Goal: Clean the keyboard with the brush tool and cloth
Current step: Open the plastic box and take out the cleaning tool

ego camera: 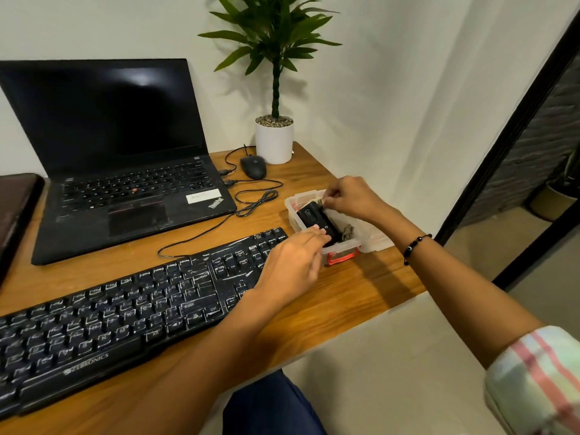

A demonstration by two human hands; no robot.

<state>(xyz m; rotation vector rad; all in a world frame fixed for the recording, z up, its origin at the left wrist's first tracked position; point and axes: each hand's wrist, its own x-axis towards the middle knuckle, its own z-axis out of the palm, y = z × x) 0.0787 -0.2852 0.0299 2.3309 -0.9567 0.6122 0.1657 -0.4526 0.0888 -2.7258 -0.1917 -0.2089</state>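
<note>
Resting against left fingers, brush tool fills box.

1. The keyboard is black, full-size and wired, with worn white legends and pale smudges across the keys. It lies flat on the surface, set diagonally, its number pad end near the box.
2. The brush tool is a black, blocky piece with a rounded button on top. It sits tilted inside a small clear box with red latches, just beside the keyboard's far right corner.
3. The cloth is a greyish crumpled wad in the same box, beside the brush tool.
</note>
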